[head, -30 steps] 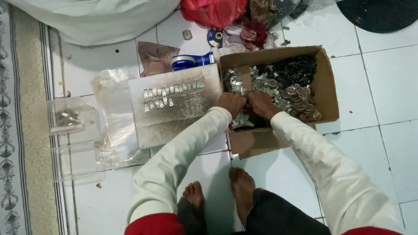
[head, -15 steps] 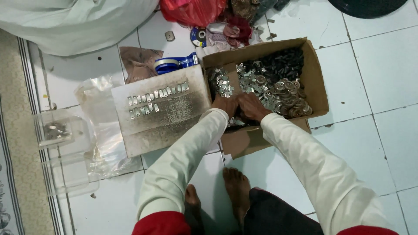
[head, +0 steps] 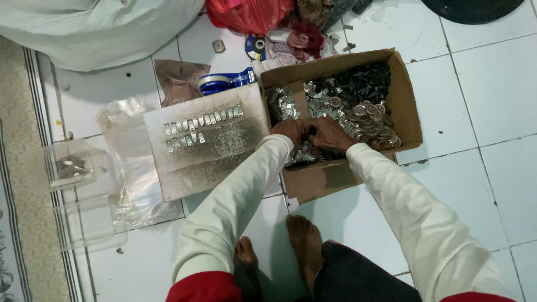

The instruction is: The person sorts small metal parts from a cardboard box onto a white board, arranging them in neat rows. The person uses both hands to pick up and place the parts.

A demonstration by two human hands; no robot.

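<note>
Being worked, head view: left hand (head: 288,131) and right hand (head: 330,134) are being pressed together over small metal clips (head: 301,155) inside cardboard box (head: 407,106); grip cannot be told | risk: clips are being crowded, likely spilling onto floor (head: 492,84).

Dim, soft overhead light; slight blur

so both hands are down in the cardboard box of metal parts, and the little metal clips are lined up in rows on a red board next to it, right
Not quite: the board is not red. The head view shows it as a grey, speckled, worn sheet with the clips in two rows on it. The rest holds: the left hand and right hand are both in the cardboard box of metal parts.
</note>
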